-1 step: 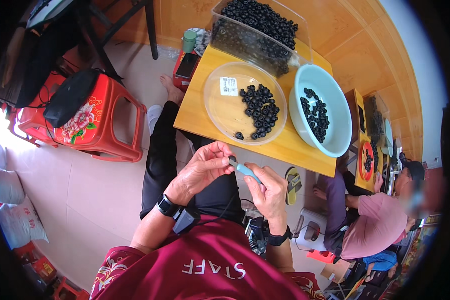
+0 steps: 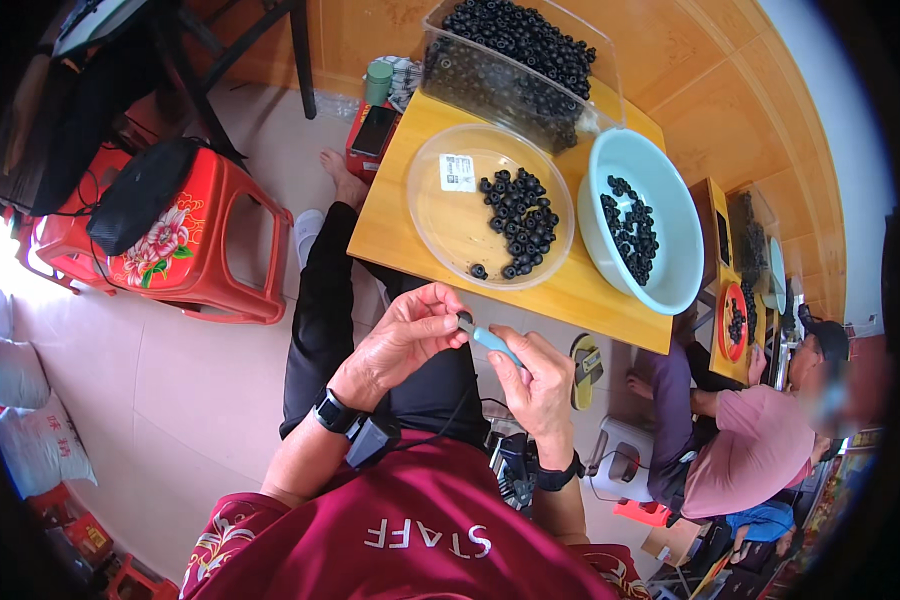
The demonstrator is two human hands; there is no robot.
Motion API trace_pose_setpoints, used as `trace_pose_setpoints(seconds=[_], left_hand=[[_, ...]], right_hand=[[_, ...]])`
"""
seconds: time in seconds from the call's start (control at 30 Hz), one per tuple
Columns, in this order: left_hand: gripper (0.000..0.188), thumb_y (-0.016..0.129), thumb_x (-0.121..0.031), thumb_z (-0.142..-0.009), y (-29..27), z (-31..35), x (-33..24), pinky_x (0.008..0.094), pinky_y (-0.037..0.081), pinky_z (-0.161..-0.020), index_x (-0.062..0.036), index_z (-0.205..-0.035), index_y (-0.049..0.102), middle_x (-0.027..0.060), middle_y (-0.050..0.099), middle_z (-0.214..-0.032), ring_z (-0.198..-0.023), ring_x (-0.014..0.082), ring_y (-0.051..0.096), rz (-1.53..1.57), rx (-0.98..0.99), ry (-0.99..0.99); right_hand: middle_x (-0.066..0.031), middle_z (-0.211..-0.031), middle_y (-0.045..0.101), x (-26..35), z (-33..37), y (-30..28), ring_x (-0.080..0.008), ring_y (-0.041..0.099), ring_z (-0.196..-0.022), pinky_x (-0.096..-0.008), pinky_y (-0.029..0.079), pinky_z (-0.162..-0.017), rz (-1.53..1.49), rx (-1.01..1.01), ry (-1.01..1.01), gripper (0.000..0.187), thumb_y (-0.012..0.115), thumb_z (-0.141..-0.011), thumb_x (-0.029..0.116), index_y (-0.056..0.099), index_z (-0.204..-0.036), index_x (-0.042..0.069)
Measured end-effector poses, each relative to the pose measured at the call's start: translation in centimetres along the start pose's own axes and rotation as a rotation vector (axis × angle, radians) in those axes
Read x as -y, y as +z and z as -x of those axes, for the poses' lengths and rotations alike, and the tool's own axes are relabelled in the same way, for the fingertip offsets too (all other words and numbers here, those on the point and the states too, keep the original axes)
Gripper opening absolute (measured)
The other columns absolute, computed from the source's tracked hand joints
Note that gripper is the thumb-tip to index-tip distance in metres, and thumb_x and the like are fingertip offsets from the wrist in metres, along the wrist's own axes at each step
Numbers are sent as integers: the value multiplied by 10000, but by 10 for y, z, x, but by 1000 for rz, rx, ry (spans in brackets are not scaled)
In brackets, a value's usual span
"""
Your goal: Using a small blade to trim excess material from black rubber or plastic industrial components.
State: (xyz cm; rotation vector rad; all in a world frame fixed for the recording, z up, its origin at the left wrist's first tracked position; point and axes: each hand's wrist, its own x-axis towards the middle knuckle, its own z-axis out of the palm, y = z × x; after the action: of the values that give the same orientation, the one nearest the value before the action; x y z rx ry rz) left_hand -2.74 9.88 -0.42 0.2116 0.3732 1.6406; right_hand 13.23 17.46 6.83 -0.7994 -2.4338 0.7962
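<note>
Sat amid pale pinkish floor tiles (image 2: 190,380) and glossy orange-brown wall panels (image 2: 670,65), facing a yellow wooden table (image 2: 385,225). Had on it a shallow round clear plastic dish (image 2: 440,230), with small black ring-like pieces (image 2: 525,220) gathered toward its right side; just beside it, a deep light-blue plastic basin (image 2: 662,180) with more of them; and, behind, a clear rectangular plastic bin (image 2: 442,85) piled with the same kind.

Pinched one small round black piece (image 2: 464,316) between thumb and fingertips of the left hand (image 2: 405,335), above the lap, short of the near table edge. Gripped a slim light-blue-handled tool (image 2: 495,343) in the right hand (image 2: 538,385), with thumb and fingers closed on the handle. Aimed the tool's long axis up and leftward, from right palm toward left fingertips, with its short greyish tip right at the piece.

Could not tell touching from piercing at that tip, nor make out its exact shape. Lost part of the piece behind the left fingers, and the handle's rear end inside the right hand. Saw a co-worker in a pink shirt (image 2: 755,450) at far right, bent by the lens rim.
</note>
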Motion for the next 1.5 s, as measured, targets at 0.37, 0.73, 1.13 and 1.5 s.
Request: trace_pose_setpoints(seconds=[0.37, 0.73, 1.13, 1.5], left_hand=[[102, 629, -20, -813, 16, 9, -3, 241, 501, -694, -38, -886, 560, 73, 609, -857, -751, 136, 609, -6, 172, -49], [98, 630, -24, -821, 14, 3, 2, 250, 506, -711, -45, -887, 561, 52, 625, -873, -767, 134, 619, -135, -7, -66], [131, 647, -13, -804, 13, 5, 1, 249, 515, -726, -28, -902, 561, 49, 614, -866, -784, 119, 613, -192, 2, -96], [88, 609, -29, -816, 34, -25, -11, 228, 509, -621, -1, -897, 588, 44, 628, -783, -703, 116, 627, -791, -74, -46]], right_hand=[[-158, -801, 648, -49, 9, -8, -237, 612, -591, -297, 466, -547, 110, -124, 190, 199, 636, -783, 102, 657, -955, 3], [-2, -772, 576, 1, 0, 8, -58, 511, -672, -182, 399, -574, -622, 25, 296, 290, 714, -747, 60, 616, -1009, -13], [-65, -774, 618, -5, -2, 21, -129, 619, -713, -220, 484, -649, -1044, 80, 482, 160, 652, -812, 35, 572, -941, -16], [24, -749, 559, -17, -2, -6, -41, 484, -659, -177, 391, -598, -706, -53, 501, 134, 652, -788, 13, 622, -918, 14]])
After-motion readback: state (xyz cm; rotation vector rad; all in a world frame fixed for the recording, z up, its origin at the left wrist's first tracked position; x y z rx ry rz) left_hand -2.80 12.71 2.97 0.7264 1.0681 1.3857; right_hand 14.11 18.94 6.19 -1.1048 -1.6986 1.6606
